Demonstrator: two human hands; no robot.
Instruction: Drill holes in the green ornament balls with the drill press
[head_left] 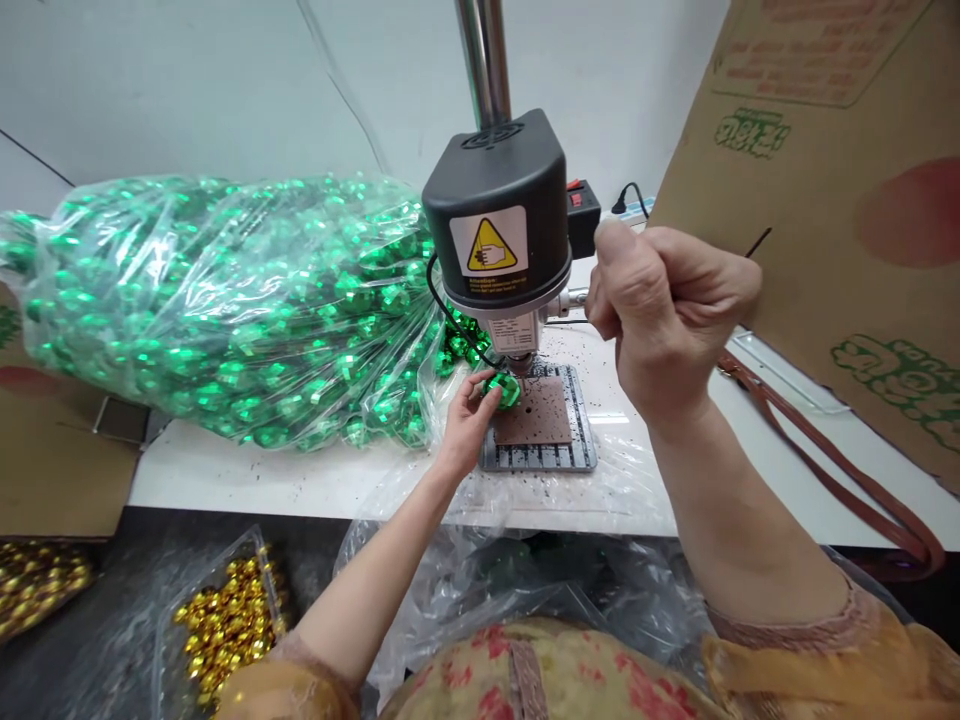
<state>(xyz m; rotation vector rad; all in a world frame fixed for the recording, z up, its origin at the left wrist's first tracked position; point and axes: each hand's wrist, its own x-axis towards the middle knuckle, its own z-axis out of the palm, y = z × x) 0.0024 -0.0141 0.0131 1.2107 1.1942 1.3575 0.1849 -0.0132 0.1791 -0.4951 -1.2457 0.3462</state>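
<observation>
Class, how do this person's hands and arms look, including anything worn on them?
The left hand and right hand wear no gloves. The left sleeve and right sleeve are mustard-orange; the right one ends in a dusty-pink cuff.

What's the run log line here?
left hand: holds green ball near chuck | right hand: closed at lever, grip hidden | bagged balls: left of press
</observation>
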